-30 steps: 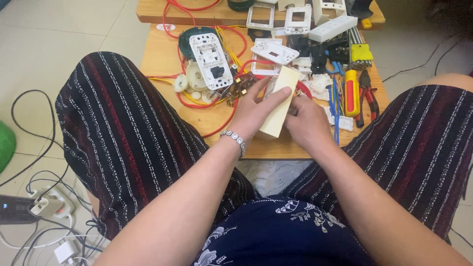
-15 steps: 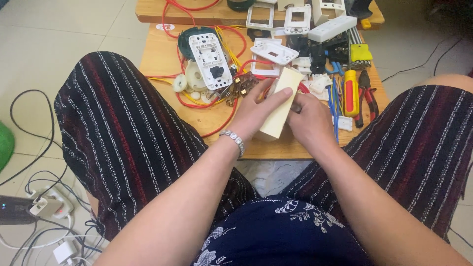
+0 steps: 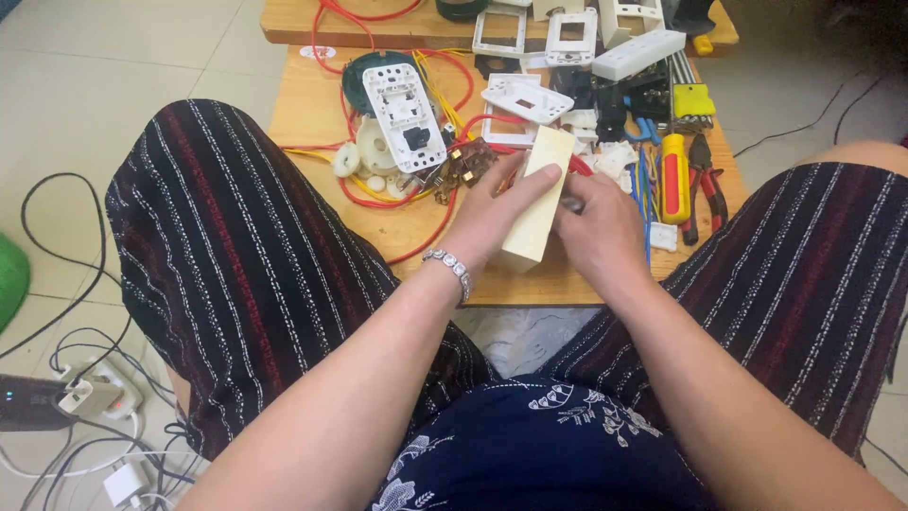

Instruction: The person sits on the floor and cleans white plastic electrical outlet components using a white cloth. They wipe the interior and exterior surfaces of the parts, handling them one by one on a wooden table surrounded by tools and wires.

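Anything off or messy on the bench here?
Mostly clutter. Red wire loops loose across the wooden bench, tangled under an opened white socket among scattered white parts. Both hands, left and right, hold a cream box. Nothing looks spilled or broken.

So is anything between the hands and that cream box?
Nothing visible: the left hand grips the cream rectangular box directly, thumb across its face, and the right hand presses against its right side. No wire or tool lies between them.

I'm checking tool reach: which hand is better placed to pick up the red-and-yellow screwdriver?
Right, probably. The right hand lies beside the red-and-yellow screwdriver; the left hand grips the cream rectangular plastic box, farther away.
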